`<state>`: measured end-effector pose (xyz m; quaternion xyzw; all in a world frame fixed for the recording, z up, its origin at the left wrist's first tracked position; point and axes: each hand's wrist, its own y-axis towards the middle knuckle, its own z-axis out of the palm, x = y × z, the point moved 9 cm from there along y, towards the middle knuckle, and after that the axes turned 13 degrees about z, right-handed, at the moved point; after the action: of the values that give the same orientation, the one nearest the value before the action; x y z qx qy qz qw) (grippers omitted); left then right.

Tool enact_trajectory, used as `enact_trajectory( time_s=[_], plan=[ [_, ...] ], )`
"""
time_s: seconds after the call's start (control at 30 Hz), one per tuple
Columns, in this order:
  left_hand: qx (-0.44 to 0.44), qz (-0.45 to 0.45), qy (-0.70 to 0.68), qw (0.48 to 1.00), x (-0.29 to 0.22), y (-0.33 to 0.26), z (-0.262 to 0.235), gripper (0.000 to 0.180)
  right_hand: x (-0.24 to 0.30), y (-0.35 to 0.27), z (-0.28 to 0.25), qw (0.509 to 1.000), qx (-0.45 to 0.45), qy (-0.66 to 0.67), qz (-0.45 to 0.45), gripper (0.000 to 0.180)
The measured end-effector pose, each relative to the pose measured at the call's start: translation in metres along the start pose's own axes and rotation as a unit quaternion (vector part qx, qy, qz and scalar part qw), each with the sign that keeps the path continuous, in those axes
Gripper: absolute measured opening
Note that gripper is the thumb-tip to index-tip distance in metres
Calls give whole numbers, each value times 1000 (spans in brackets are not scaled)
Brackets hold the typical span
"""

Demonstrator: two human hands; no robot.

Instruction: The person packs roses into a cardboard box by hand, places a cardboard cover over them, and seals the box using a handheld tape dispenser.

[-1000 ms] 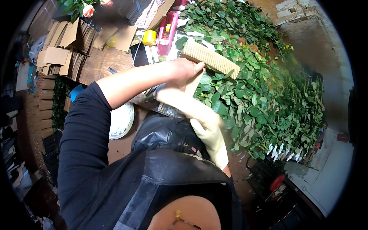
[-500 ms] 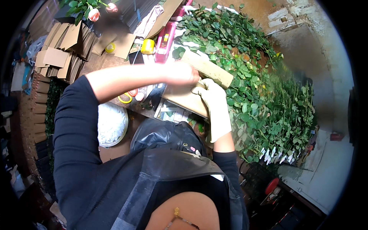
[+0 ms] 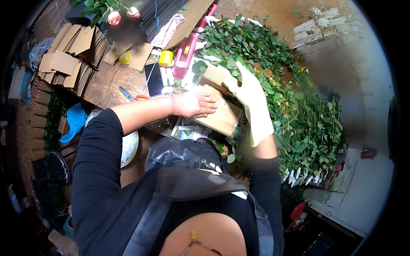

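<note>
My left hand is bare and lies flat, fingers apart, on a brown cardboard wrap at the table's near edge. My right hand, in a pale yellow rubber glove, grips the wrap's far right side where its corrugated end shows. The wrap lies against a large pile of green leafy stems that spreads to the right. What the wrap holds is hidden.
On the wooden table lie a dark phone, orange-handled scissors, a yellow tape roll, a pink tool and stacks of folded cardboard. Pink roses stand at the back. A white bucket sits below left.
The gloved right hand rose from the near side of the cardboard wrap to its far right edge. My left hand slid onto the top of the wrap, which now lies flatter and nearer.
</note>
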<state>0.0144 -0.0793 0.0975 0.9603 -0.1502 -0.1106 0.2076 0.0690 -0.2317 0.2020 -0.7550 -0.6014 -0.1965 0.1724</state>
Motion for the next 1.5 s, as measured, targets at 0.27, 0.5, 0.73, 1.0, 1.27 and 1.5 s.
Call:
enact_trajectory(
  time_s=[0.27,0.5,0.73,1.0,1.27,1.5],
  plan=[
    [4,-34,-25,999,1,6,-7,21,32,-88,59,964,-33,-215,-153,8],
    [-291,-177,169,925,-38,-47,-67,14,34,-101,84,966,-19,-201,-160,12],
    [-132,-562,47,815,-60,-150,34,75,41,-115,105,927,2,-347,-144,24],
    [234,-586,-27,775,-22,-148,79,103,34,-112,113,893,47,-421,-150,41],
    [78,-658,-101,742,-21,-160,63,87,40,-113,106,897,62,-421,-122,46],
    [-126,-589,-321,731,-4,-151,-3,69,42,-113,107,892,69,-432,-114,51]
  ],
)
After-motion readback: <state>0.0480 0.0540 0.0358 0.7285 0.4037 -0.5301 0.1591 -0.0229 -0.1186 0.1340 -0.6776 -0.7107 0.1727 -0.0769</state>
